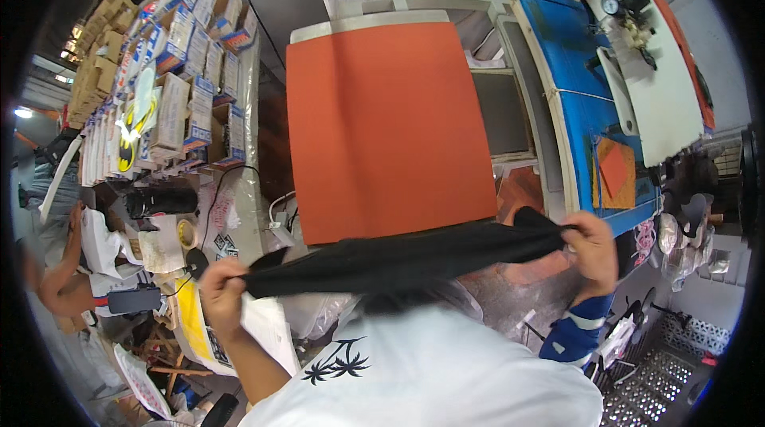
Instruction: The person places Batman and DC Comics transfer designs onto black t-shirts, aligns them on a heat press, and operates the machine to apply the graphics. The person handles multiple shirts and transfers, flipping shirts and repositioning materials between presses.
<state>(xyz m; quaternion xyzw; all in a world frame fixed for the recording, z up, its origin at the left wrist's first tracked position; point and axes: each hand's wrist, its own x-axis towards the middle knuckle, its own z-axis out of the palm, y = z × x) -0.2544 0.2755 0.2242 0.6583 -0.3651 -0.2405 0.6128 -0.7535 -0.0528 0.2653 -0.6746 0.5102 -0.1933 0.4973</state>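
A length of black cloth [398, 261] is stretched crosswise in front of my body, just off the near edge of a flat orange pad [398, 128]. My left hand [222, 290] has its fingers closed on the cloth's left end, where a small flap sticks up. At the other end my right hand [594, 253] pinches the cloth, and a folded corner stands up beside it. The cloth sags slightly in the middle. Whether it touches the pad's edge I cannot tell. A blue band wraps my right forearm.
Right of the pad stands a blue board [588, 108] with a small orange-topped block [614, 172]. Above it hangs a white machine plate [663, 52] with a gauge [610, 4]. Stacked boxes [171, 116] fill the left table. At far left another person's arm [60, 279] shows.
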